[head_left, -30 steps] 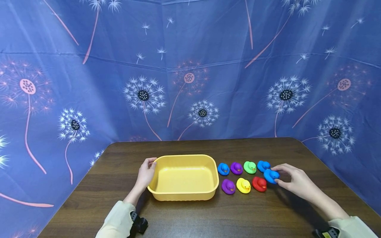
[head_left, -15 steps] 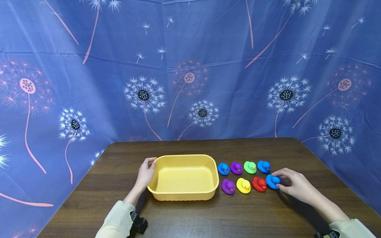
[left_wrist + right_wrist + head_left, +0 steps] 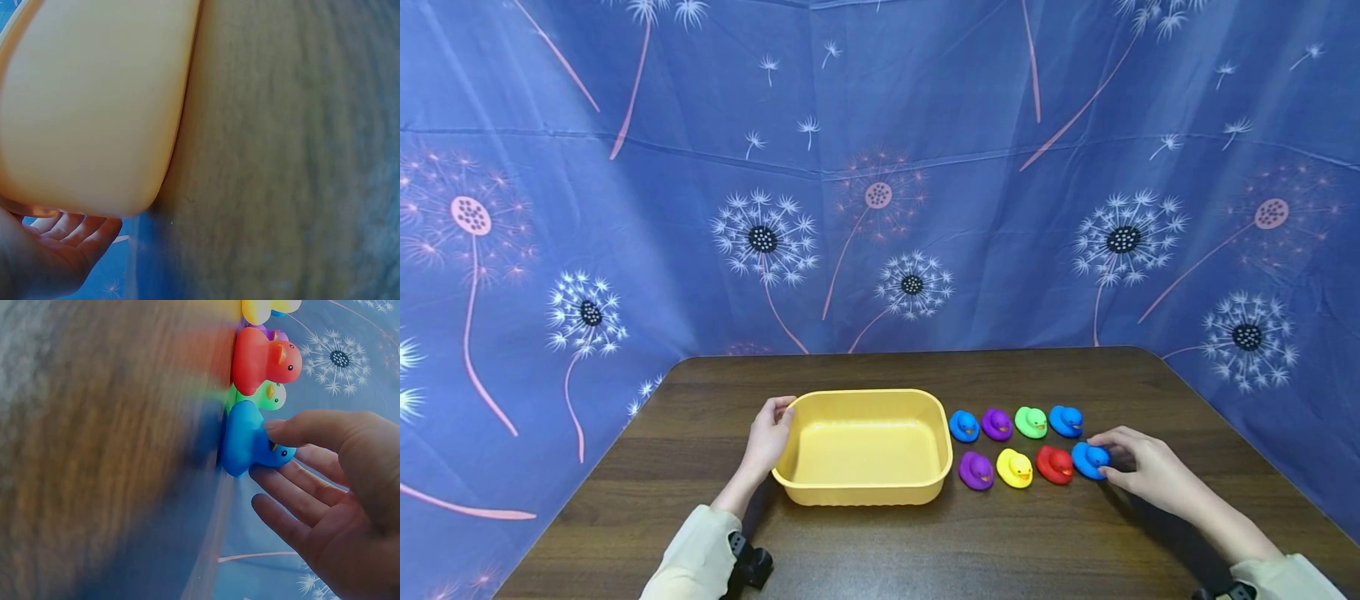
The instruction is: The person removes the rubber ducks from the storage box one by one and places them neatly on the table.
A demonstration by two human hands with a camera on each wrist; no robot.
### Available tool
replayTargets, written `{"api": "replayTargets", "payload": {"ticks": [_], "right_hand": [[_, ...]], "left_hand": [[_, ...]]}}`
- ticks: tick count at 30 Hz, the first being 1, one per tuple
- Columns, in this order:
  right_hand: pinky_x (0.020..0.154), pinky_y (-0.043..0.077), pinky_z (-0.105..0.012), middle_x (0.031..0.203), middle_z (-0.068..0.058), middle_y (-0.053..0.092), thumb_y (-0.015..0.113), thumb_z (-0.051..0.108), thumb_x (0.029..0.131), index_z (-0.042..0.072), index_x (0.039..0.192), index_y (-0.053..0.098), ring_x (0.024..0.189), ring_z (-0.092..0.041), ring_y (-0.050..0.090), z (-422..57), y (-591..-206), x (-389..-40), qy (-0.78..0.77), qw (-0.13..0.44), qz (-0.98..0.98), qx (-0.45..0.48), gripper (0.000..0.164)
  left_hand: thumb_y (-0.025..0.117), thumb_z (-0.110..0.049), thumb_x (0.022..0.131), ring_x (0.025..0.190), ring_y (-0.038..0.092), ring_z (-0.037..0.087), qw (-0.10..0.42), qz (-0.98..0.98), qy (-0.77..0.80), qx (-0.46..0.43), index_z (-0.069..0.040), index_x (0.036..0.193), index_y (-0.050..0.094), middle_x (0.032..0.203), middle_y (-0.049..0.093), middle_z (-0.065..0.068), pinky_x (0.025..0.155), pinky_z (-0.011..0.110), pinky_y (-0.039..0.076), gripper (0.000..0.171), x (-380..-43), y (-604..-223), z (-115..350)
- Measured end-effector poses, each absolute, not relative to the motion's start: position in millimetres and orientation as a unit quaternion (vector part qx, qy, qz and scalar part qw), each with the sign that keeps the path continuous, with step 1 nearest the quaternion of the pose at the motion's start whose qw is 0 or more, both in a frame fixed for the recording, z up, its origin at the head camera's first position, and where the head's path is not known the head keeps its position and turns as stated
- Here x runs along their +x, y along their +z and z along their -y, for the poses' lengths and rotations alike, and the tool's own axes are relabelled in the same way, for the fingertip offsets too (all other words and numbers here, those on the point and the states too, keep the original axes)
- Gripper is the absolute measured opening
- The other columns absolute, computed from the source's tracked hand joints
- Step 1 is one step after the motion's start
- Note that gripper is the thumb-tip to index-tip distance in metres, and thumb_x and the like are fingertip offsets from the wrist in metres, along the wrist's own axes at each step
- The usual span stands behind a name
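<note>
My left hand (image 3: 767, 437) grips the left rim of a yellow plastic basin (image 3: 862, 493) near its far corner. In the left wrist view its fingers (image 3: 94, 240) lie along the basin's outer wall. At the right end of the near row, my right hand (image 3: 1153, 471) pinches a blue rubber duck (image 3: 1088, 460) between thumb and fingers. The right wrist view shows the thumb (image 3: 306, 429) on the duck's head, the fingers on its other side, and its base down at the tabletop. A red rubber duck (image 3: 1054, 465) sits just left of it.
In the near row are also a yellow duck (image 3: 1015, 468) and a purple duck (image 3: 976, 471). Behind stand a blue duck (image 3: 964, 427), a purple duck (image 3: 997, 425), a green duck (image 3: 1031, 422) and another blue duck (image 3: 1066, 421). A dandelion-print cloth (image 3: 985, 217) hangs behind the wooden table (image 3: 880, 550).
My right hand has brought the blue duck nearer and down, from beside the far-row blue duck to beside the red one. My left hand and the basin have stayed put.
</note>
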State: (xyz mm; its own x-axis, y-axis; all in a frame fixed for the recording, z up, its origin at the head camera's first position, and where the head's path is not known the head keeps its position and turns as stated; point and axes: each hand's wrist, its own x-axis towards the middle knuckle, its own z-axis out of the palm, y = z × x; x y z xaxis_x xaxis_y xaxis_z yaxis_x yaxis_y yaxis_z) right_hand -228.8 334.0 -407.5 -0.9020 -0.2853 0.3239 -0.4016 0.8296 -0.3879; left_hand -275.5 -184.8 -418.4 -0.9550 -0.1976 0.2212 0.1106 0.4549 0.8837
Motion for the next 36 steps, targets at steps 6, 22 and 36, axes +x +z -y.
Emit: {"api": "replayTargets", "payload": {"ticks": [6, 22, 36], "right_hand": [[0.067, 0.053, -0.026, 0.099, -0.004, 0.065, 0.077, 0.006, 0.070, 0.008, 0.103, 0.066, 0.080, -0.003, 0.061, -334, -408, -230, 0.234, 0.114, 0.949, 0.180, 0.035], [0.068, 0.053, -0.022, 0.104, -0.008, 0.066, 0.080, 0.013, 0.071, 0.005, 0.109, 0.064, 0.083, 0.005, 0.058, -338, -409, -228, 0.240, 0.146, 0.937, 0.209, 0.042], [0.070, 0.053, -0.026, 0.103, -0.005, 0.066, 0.076, 0.013, 0.077, 0.008, 0.109, 0.065, 0.086, -0.007, 0.064, -326, -391, -226, 0.226, 0.200, 0.928, 0.217, 0.034]], "left_hand": [[0.045, -0.006, 0.096, 0.103, 0.056, 0.030, 0.146, 0.842, -0.519, 0.025, 0.005, 0.121, 0.053, 0.111, 0.061, 0.023, 0.081, 0.030, 0.044, 0.029, -276, -420, 185], [0.040, -0.010, 0.098, 0.101, 0.056, 0.030, 0.136, 0.838, -0.527, 0.029, 0.003, 0.122, 0.053, 0.112, 0.060, 0.022, 0.080, 0.030, 0.044, 0.030, -277, -420, 184], [0.038, -0.013, 0.098, 0.117, 0.051, 0.031, 0.065, 0.780, -0.619, 0.069, 0.003, 0.133, 0.042, 0.133, 0.048, 0.025, 0.097, 0.039, 0.042, 0.038, -275, -410, 191]]}}
